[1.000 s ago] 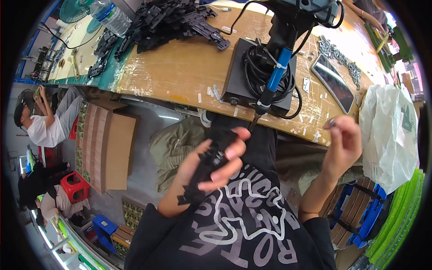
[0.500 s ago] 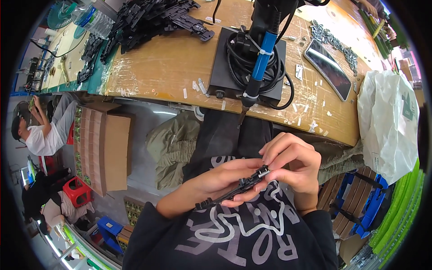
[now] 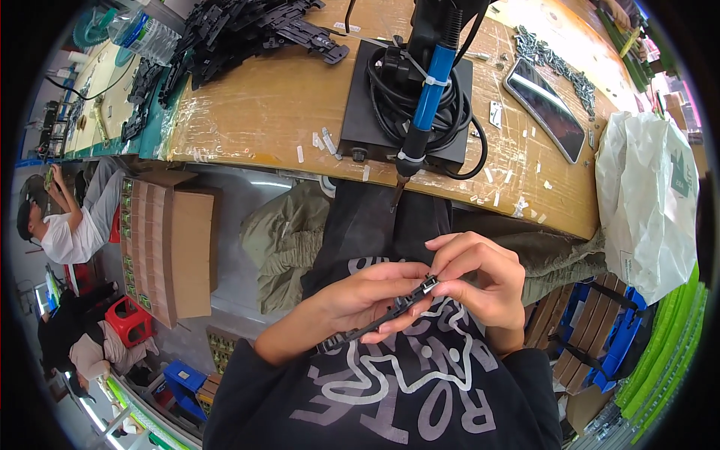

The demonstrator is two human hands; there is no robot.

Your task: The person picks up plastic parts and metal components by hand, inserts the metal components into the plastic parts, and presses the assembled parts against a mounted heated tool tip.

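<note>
A long, narrow black plastic part (image 3: 390, 313) with clips and notches along its edge lies tilted across my lap, over my dark shirt. My left hand (image 3: 367, 294) is closed around its middle, thumb side up. At its upper right end, my right hand (image 3: 484, 281) is closed in a pinch, thumb and fingers pressed to the tip. A small shiny bit shows between the tip and my right thumb; its kind is too small to tell.
Before me is a workbench (image 3: 247, 127) with a pile of black plastic parts (image 3: 240, 37), a blue-handled electric screwdriver (image 3: 430, 105) hanging over a black box (image 3: 356, 139), a phone (image 3: 546, 112) and several small metal pieces (image 3: 551, 56). A white plastic bag (image 3: 645, 202) hangs at the right.
Both hands have moved slightly left together with the black plastic part, which has turned a little more edge-on. The grip looks much the same.
</note>
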